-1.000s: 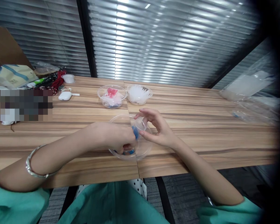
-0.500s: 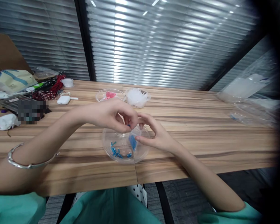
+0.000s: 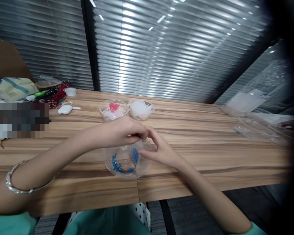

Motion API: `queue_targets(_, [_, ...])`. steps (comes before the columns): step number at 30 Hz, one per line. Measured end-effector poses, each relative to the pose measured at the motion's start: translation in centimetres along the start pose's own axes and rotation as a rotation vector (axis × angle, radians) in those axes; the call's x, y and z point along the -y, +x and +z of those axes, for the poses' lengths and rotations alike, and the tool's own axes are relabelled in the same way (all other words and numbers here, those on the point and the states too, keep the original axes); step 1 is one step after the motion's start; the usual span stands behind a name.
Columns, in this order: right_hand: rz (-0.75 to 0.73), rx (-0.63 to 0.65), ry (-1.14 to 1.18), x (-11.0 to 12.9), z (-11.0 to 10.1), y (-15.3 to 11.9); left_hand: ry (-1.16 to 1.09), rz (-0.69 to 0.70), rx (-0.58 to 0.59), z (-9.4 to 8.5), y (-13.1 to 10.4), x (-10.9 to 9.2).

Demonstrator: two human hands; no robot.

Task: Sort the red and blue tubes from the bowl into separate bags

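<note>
On the tabletop in front of me stands a clear round plastic bowl (image 3: pixel 112 173) with several small, shiny blue pieces (image 3: pixel 116 166) in its near part. My left hand (image 3: pixel 131 130) is over the bowl's far rim, thumb and fingers pinched on a small blue piece mostly hidden by them. Facing it from the right, my right hand (image 3: pixel 159 147) has fingers and thumb curved around what looks like a small clear bag with blue in it (image 3: pixel 135 155). The bag's outline blurs into the bowl. The fingertips of both hands meet.
Behind the hands are a clear dish (image 3: pixel 104 112) with a pink-red piece and a dish of white spiky pieces (image 3: pixel 142 110). A white earbud case (image 3: pixel 65 109), red cords (image 3: pixel 57 98) and a small tub (image 3: pixel 70 91) lie left; plastic bags (image 3: pixel 247 101) lie right.
My left hand has turned palm-down, its fingers now curled lower beside the right fingertips. The right hand keeps its curved grip. The camera view has shifted slightly.
</note>
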State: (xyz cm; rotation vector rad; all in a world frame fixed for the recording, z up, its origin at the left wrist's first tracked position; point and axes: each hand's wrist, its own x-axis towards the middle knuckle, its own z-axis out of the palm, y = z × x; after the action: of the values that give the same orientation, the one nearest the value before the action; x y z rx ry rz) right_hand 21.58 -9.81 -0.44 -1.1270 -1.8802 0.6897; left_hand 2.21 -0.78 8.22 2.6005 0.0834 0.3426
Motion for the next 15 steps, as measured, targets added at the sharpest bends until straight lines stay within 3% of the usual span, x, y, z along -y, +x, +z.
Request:
queue_targets(3, [-0.001, 0.017, 0.006, -0.20, -0.04, 0.04, 0.004, -0.052, 0.046, -0.22, -0.02, -0.23])
queue_targets(11, [-0.006, 0.033, 0.035, 0.02, -0.12, 0.01, 0.035, 0.020, 0.070, -0.66, -0.17, -0.41])
queue_targets(13, [0.001, 0.037, 0.028, 0.12, -0.11, 0.03, 0.041, 0.004, 0.043, -0.50, -0.22, -0.25])
queue_targets(15, [0.003, 0.033, 0.012, 0.22, -0.09, 0.07, 0.073, 0.015, -0.068, -0.31, -0.19, -0.19])
